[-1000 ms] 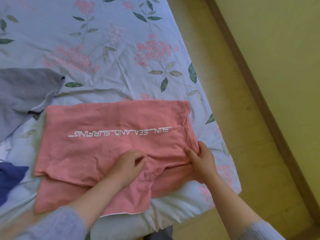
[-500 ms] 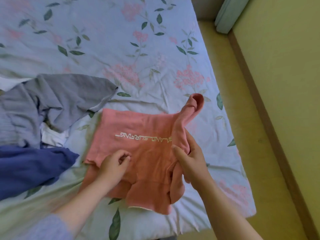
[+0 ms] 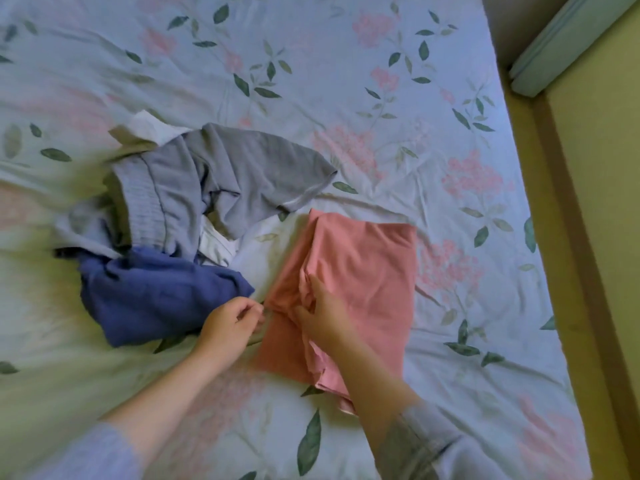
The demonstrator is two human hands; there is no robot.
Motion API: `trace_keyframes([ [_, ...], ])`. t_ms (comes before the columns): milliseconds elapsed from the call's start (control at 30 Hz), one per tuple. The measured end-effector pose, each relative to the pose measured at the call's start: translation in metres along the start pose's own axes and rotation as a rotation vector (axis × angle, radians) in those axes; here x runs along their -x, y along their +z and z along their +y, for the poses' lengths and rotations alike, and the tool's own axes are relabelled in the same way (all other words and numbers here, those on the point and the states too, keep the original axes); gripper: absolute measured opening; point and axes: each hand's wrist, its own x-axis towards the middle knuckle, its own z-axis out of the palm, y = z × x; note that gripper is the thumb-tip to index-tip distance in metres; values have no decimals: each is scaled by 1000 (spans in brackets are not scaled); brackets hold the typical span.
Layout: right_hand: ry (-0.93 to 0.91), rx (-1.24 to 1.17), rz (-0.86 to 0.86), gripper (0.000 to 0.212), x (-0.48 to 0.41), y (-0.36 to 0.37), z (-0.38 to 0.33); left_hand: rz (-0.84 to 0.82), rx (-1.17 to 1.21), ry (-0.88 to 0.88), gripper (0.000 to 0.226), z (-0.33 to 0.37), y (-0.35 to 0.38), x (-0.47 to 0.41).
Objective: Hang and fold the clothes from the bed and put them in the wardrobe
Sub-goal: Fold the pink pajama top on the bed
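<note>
Counted one folded pink shirt (image 3: 363, 271) on bed (image 3: 381, 98), pinched at left edge by left hand (image 3: 230, 322), pressed under straight-fingered right hand (image 3: 322, 313), logged three loose pieces just beside: grey garment (image 3: 242, 174), navy garment (image 3: 156, 292), white garment (image 3: 149, 128).

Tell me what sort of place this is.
Most likely a bedroom: a floral-sheeted bed, loose clothes such as the grey garment and pink shirt lying on it, and a strip of floor along the wall beside it.

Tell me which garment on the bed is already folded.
The pink shirt, under the right hand, is folded flat; the grey top, navy garment and white cloth lie crumpled beside it.
</note>
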Motion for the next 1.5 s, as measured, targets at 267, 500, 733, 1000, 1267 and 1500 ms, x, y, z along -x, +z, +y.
trace_keyframes([
  [267, -36, -167, 82, 56, -5, 34, -12, -18, 195, -144, 32, -19, -2, -16],
  [500, 41, -223, 199, 36, 14, 16, 10, -73, 133, -240, 41, -20, 12, -30],
  [733, 208, -36, 645, 45, 44, -9, 72, 1, -179, -158, 53, -8, 35, -35],
  [1000, 190, -115, 292, 76, 44, 1, 88, 159, -449, -244, 36, -17, 40, -49],
  [1267, 245, 20, 386, 87, 26, 8, 100, 145, -221, -190, 60, -8, 37, -57],
  [1500, 319, -370, 425, 74, 7, -15, 115, 45, -130, -226, 77, 1, 44, -70],
])
